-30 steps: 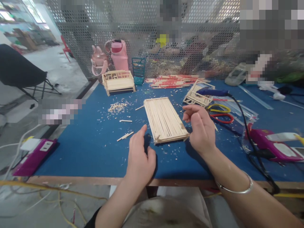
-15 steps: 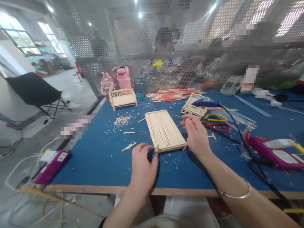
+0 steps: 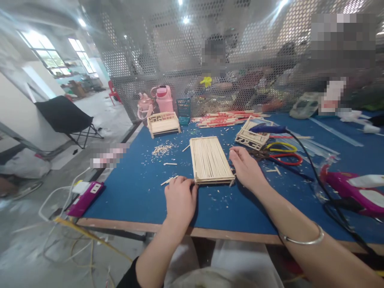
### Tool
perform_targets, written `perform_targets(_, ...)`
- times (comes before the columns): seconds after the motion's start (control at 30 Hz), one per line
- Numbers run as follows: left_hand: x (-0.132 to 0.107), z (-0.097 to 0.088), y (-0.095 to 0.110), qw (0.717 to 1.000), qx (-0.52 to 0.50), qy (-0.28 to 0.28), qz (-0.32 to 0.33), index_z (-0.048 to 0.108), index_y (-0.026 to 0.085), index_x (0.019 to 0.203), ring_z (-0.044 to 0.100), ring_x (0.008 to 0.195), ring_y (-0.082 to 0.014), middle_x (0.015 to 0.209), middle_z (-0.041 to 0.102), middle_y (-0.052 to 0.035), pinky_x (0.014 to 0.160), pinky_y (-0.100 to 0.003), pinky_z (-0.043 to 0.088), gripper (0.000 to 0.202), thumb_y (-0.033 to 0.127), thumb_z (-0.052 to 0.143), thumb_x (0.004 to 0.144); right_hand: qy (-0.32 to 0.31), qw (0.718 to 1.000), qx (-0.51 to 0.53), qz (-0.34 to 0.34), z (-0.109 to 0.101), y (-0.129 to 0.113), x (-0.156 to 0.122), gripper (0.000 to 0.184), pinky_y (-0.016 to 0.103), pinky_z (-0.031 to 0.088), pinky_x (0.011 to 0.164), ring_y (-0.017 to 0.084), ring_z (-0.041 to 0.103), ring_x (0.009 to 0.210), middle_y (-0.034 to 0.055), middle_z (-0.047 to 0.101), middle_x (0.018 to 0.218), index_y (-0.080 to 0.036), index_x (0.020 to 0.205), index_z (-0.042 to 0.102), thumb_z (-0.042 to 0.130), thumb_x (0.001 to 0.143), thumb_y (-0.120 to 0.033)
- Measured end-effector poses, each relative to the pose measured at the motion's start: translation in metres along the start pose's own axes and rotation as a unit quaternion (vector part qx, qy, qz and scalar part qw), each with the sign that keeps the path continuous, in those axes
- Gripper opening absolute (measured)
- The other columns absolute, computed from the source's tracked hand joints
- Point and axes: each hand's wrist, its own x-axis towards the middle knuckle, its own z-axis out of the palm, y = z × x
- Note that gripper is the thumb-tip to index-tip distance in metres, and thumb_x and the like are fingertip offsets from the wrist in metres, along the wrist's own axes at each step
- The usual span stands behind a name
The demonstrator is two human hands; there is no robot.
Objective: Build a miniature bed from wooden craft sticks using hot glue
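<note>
A small platform [image 3: 211, 160] of pale wooden sticks laid side by side lies on the blue tabletop [image 3: 138, 204], with a low frame under its near edge. At its near left corner is my left hand [image 3: 181, 200], the thumb and bent forefinger closed on that corner. My right hand [image 3: 247, 170] is curled against the near part of the right edge; its fingertips are partly hidden. Short loose sticks [image 3: 169, 181] lie just beyond my left hand. Behind my right hand are pliers with red and yellow handles [image 3: 286, 159].
A small stick bench [image 3: 163, 125] and another stick frame [image 3: 252, 134] stand farther back. Red and pale sticks [image 3: 228, 119] lie along the perforated screen. A blue-handled tool [image 3: 267, 128] trails a black cable past a purple device [image 3: 354, 192] at right. Stick scraps [image 3: 163, 149] lie left.
My right hand has come down against the platform's right edge. The platform has turned slightly and looks straighter to me. My left hand stays at its corner. The view has shifted a little.
</note>
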Motion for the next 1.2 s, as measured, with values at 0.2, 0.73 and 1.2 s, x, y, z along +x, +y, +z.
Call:
perform_targets(0.2, 0.001, 0.007, -0.009, 0.999, -0.019, 0.045, 0.021, 0.070, 0.020, 0.092, 0.057, 0.090, -0.0266, 0.093, 0.066, -0.0088, 0.077, -0.039, 0.044, 0.016, 0.024, 0.058, 0.082, -0.006, 1.000, 0.004, -0.012, 0.001, 0.001, 0.000, 0.043, 0.035, 0.044, 0.067, 0.022, 0.058, 0.074, 0.0089, 0.064, 0.085, -0.018, 0.096, 0.054, 0.035, 0.085, -0.055)
perform_targets(0.73, 0.002, -0.006, -0.013, 0.963, -0.178, 0.198, 0.041, 0.063, 0.019, 0.100, 0.063, 0.086, -0.0199, 0.091, 0.069, -0.0052, 0.078, -0.034, 0.049, 0.023, 0.023, 0.053, 0.080, 0.046, 0.994, 0.032, -0.098, -0.005, -0.010, -0.005, 0.030, 0.029, 0.041, 0.062, 0.015, 0.053, 0.066, 0.0045, 0.060, 0.080, -0.017, 0.097, 0.053, 0.038, 0.089, -0.042)
perform_targets(1.2, 0.010, 0.004, -0.003, 0.951, -0.257, 0.169, 0.001, 0.052, 0.019, 0.119, 0.066, 0.079, -0.0156, 0.085, 0.070, -0.0019, 0.075, -0.032, 0.052, 0.042, 0.026, 0.062, 0.078, -0.044, 0.922, -0.024, -0.385, 0.000, -0.025, -0.021, 0.028, 0.034, 0.048, 0.078, 0.018, 0.059, 0.088, 0.0079, 0.066, 0.094, -0.017, 0.108, 0.058, 0.039, 0.088, -0.011)
